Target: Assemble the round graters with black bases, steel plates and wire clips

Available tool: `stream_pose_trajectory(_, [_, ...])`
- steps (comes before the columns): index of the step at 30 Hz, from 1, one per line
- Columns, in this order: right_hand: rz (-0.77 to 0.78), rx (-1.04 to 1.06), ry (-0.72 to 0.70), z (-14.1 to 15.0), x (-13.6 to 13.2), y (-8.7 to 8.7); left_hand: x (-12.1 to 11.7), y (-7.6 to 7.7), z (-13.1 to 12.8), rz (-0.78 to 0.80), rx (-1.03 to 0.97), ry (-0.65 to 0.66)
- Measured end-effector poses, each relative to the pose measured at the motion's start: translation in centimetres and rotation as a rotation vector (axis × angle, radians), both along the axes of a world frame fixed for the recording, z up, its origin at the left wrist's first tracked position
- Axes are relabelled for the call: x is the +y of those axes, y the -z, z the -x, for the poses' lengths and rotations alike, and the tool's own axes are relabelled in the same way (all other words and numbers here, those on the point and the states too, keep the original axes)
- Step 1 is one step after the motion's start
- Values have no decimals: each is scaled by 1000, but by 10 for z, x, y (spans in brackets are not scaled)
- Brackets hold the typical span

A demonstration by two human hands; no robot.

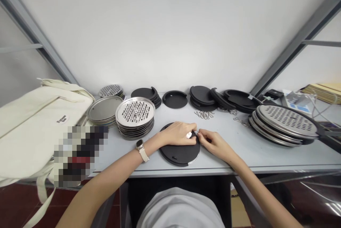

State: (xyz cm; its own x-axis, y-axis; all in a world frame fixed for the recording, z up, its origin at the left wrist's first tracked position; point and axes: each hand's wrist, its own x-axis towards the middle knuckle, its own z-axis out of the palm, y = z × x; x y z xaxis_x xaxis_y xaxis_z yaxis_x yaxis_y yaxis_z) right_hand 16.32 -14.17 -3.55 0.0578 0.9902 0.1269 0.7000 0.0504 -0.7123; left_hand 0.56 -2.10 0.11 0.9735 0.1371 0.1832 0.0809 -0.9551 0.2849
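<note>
A black round plate (182, 153) with a raised rim lies flat near the table's front edge. Across its upper part rests my left hand (178, 133), fingers bent and gripping toward the plate's right edge. Something small and white (189, 135) shows at its fingers. My right hand (213, 142) is closed in a pinch right beside the left fingertips, at the plate's right rim. A tiny shiny bit shows between the two hands, but the fingers hide what the right one pinches. Behind them lie several bent wire clips (204, 114).
Left of the hands stand stacks of perforated metal grater discs (135, 112) and plain metal discs (104, 109). Black round plates (175, 100) line the wall. Pans with a perforated top (289, 119) sit at right. A cream bag (39, 121) fills the left side.
</note>
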Motion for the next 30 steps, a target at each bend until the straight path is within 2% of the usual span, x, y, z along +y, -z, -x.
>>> stream_pose_trajectory(15, [-8,-4,2,-2,-1,3,0,-1,0,12,30,-13])
stream_pose_trajectory(30, [-48,-57,46,2,-4,-1,1,1,0,49,-5,-11])
